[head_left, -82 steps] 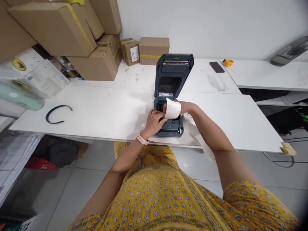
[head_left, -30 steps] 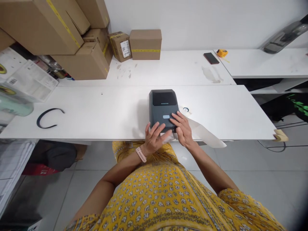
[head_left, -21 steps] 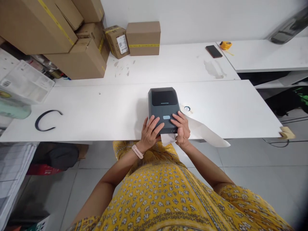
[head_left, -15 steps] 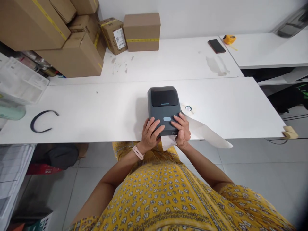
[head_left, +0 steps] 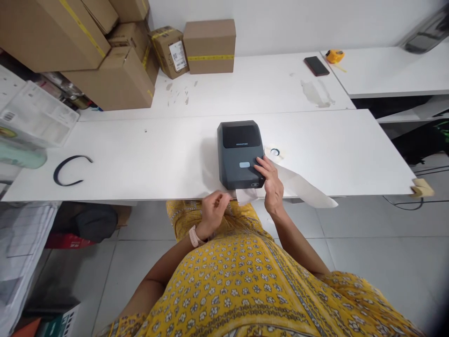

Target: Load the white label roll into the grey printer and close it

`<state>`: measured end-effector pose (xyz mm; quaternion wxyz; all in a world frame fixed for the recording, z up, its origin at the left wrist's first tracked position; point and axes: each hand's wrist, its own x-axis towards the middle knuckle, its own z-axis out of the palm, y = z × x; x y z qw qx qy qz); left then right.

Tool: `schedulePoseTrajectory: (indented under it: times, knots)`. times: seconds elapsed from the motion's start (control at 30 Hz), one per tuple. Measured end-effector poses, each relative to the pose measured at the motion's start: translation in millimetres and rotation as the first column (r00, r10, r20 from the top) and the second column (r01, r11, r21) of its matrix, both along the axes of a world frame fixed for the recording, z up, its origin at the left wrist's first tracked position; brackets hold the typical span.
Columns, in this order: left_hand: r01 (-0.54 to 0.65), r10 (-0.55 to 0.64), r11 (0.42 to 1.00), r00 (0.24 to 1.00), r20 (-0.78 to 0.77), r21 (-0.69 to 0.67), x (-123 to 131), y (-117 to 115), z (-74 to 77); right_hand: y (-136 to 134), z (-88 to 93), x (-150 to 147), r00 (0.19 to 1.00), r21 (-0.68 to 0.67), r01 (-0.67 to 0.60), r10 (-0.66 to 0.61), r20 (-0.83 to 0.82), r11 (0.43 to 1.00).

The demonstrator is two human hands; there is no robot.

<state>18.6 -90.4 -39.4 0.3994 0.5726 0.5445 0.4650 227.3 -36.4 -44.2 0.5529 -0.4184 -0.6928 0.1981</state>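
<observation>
My right hand [head_left: 272,185] lies on the front right corner of the dark grey label printer [head_left: 240,157], fingers flat and slightly spread on its lid, to the right of the pale blue panel [head_left: 244,164]; it is laid there rather than gripping. My left hand [head_left: 213,210] is just off the front left corner of the printer, at the table's front edge, with the fingers curled in and the thumb drawn narrow against them. From up here I can't tell whether anything is pinched between those fingertips.

The printer sits near the front edge of the white table [head_left: 164,157], its lid down. A slip of white paper [head_left: 245,195] sticks out from under its front and hangs past the table edge, between my hands. Just beside the printer on the right lies a label roll [head_left: 275,152], and a loose white strip [head_left: 308,189] stretches forward to the right of my hand, its end over the edge.

A dark headband [head_left: 66,169] rests well to the left. Farther back are a phone [head_left: 316,66], a yellow tape measure [head_left: 335,56] near it, and a cardboard box [head_left: 210,41] against the wall.
</observation>
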Motion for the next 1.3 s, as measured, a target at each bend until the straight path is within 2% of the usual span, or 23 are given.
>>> schedulePoseTrajectory:
  times: [0.07,0.1,0.13,0.2,0.4,0.57,0.63,0.7,0.77,0.87,0.97,1.1,1.2,1.3]
  knots:
    - [0.137,-0.079,0.940,0.978,0.190,-0.311,13,3,0.3,-1,0.7,-2,1.000,0.011,0.003,-0.003,0.031,1.000]
    - [0.182,-0.078,0.900,0.962,0.263,-0.397,19,7,-0.2,-1,0.7,-3,0.999,0.013,0.004,-0.004,0.035,1.000]
    - [0.205,-0.066,0.874,0.948,0.311,-0.441,25,10,-0.8,-1,0.5,-3,0.999,0.011,0.005,-0.005,0.036,1.000]
    - [0.197,-0.031,0.867,0.938,0.345,-0.457,34,16,-1.4,0,-0.7,-4,0.999,0.001,0.011,-0.011,0.041,1.000]
    - [0.192,-0.013,0.891,0.917,0.399,-0.412,41,16,0.9,3,-5.1,-5,0.999,0.039,0.044,-0.045,0.018,0.998]
    - [0.200,-0.126,0.914,0.967,0.223,-0.353,30,12,-6.9,6,3.1,-7,0.981,0.049,0.126,-0.132,0.143,0.991]
    - [0.176,-0.132,0.928,0.980,0.152,-0.330,23,8,-10.1,8,6.9,-7,0.967,0.047,0.128,-0.136,0.214,0.991]
    - [0.058,-0.033,0.961,0.995,0.096,-0.269,15,6,-11.2,9,9.1,-8,0.953,0.053,0.131,-0.141,0.268,0.990]
    - [-0.124,0.131,0.982,0.990,0.043,-0.140,7,6,-10.7,9,10.0,-10,0.938,0.063,0.147,-0.159,0.307,0.987]
    - [-0.306,0.306,0.947,0.952,0.017,0.099,0,12,-9.9,8,12.3,-14,0.916,0.074,0.194,-0.208,0.344,0.978]
    - [-0.273,0.281,0.933,0.960,-0.003,0.237,0,22,-11.1,8,16.8,-18,0.891,0.099,0.237,-0.256,0.375,0.967]
    - [-0.138,0.164,0.954,0.983,-0.077,0.267,9,26,-15.1,11,20.3,-18,0.881,0.090,0.246,-0.261,0.395,0.965]
    - [-0.108,0.127,0.967,0.990,-0.067,0.230,15,24,-17.8,10,18.5,-13,0.932,0.011,0.163,-0.158,0.325,0.987]
    - [-0.099,0.115,0.971,0.992,-0.060,0.218,16,23,-17.6,3,14.9,-7,0.984,-0.097,0.052,-0.034,0.177,0.994]
